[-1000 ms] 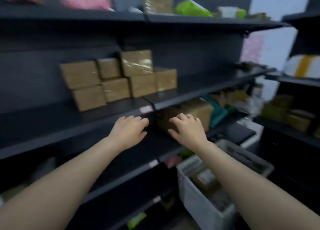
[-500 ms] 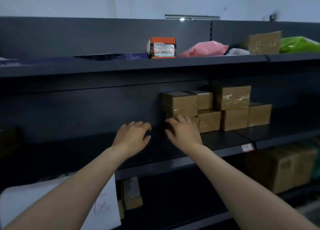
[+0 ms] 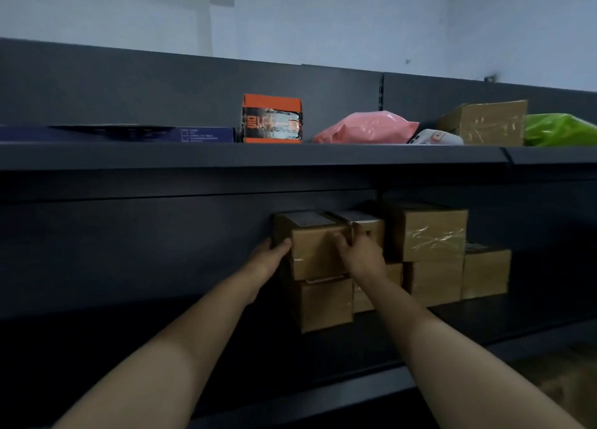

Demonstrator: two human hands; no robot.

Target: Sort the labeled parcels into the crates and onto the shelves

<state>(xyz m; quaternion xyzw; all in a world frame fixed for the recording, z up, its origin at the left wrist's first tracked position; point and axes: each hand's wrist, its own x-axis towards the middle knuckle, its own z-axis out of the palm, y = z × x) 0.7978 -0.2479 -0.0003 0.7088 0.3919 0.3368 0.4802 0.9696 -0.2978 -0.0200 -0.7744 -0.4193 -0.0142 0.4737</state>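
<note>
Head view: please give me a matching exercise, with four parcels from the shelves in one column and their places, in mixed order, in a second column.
1. orange box
2. pink bag
3. green bag
4. upper left cardboard box

a. gripped by left hand and right hand
b. top shelf, far right
c. top shelf, next to flat blue box
d. top shelf, between 1 and 3

Pairs: 1-c, 2-d, 3-b, 4-a.

Matt cardboard parcel (image 3: 318, 254), glossy tape.
</note>
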